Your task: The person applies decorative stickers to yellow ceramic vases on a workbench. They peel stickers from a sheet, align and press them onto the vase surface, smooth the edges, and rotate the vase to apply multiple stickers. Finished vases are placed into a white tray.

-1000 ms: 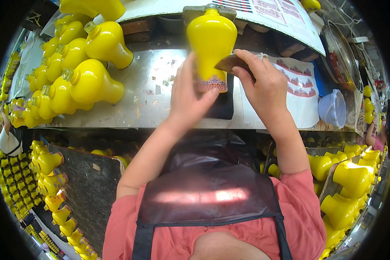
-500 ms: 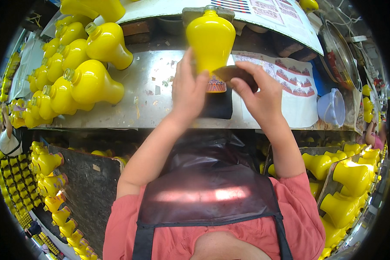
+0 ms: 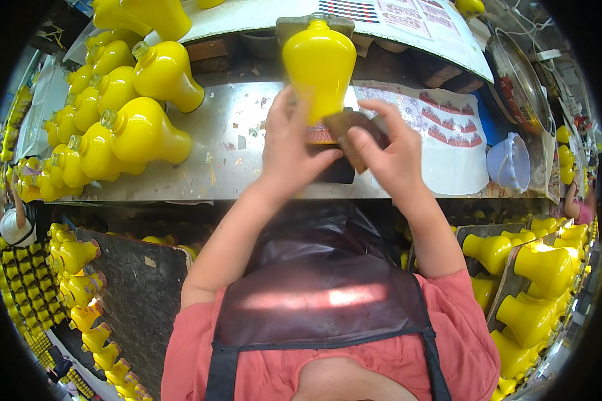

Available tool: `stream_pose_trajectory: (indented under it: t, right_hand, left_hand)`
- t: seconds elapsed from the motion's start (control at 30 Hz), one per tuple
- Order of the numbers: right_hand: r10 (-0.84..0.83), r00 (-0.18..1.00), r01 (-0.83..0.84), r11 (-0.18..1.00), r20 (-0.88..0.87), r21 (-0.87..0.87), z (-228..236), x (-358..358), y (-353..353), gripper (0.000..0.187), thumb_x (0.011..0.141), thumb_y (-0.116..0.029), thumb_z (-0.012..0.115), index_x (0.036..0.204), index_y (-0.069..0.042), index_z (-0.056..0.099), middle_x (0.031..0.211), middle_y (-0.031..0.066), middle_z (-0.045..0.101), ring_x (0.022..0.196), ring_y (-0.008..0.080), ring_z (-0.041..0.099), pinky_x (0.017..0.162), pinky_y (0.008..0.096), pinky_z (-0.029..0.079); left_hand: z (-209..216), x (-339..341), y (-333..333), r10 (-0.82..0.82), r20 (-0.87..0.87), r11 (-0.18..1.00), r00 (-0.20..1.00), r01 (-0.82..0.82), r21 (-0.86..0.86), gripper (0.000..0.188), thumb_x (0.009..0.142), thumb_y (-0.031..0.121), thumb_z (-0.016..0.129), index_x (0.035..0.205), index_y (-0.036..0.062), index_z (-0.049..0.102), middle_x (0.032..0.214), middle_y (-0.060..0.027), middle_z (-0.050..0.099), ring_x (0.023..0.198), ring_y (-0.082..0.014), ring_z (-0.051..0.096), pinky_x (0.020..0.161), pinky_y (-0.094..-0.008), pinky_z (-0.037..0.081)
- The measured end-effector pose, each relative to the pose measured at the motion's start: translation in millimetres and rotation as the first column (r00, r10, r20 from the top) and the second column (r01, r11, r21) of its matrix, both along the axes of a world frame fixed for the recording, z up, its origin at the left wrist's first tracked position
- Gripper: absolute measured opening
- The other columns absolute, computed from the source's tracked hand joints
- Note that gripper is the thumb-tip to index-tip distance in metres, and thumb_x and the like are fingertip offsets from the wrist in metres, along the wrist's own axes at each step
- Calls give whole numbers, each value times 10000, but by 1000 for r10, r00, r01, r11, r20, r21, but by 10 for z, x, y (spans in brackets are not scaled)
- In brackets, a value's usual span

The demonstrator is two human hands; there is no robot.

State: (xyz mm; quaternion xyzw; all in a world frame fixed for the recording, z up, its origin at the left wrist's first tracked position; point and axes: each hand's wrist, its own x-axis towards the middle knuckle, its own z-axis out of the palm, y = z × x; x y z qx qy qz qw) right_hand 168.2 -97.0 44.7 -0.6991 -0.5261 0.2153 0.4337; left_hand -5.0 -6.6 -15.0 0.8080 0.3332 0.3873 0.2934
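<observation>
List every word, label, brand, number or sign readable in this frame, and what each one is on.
No readable text that I can make out.
Printed sheets on the raised board: marks too small to read.
White sheet on the table: red patterned strips, no legible wording.
Yellow vase being worked on: patterned band near its base, partly covered and blurred.
Round object at right: reddish patch, too unclear to read.
</observation>
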Motion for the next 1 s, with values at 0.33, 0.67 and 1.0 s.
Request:
stream_pose_trajectory:
  t: [0.33,0.67,1.0]
  right_hand:
    - [-115,993,115,975,-10,189,-86,-111,-14,264,914,-178,700,1154,-77,654,833,196,720,691,306,717,678,368,555]
    - [-102,956,99,995,-276,-28,-228,-157,-111,295,946,-181,686,1203,-58,609,805,141,672,711,180,675,702,316,536]
    - [-96,988,92,995,-123,-36,-174,-262,-153,235,987,-142,649,1200,-52,609,791,32,620,686,95,526,629,275,428]
  left_hand:
    - [-42,-48,76,44,-25,995,999,-42,87,984,700,128,930,1561,79,455,1483,-221,479,1229,-382,593,1045,-439,509]
    - [15,-58,109,-25,24,991,999,28,-128,992,724,60,877,1597,83,406,1527,-219,427,1295,-364,545,1119,-431,451]
    - [22,-53,154,-5,-87,999,996,9,41,963,732,91,884,1581,64,430,1565,-234,404,1282,-347,551,1109,-428,460]
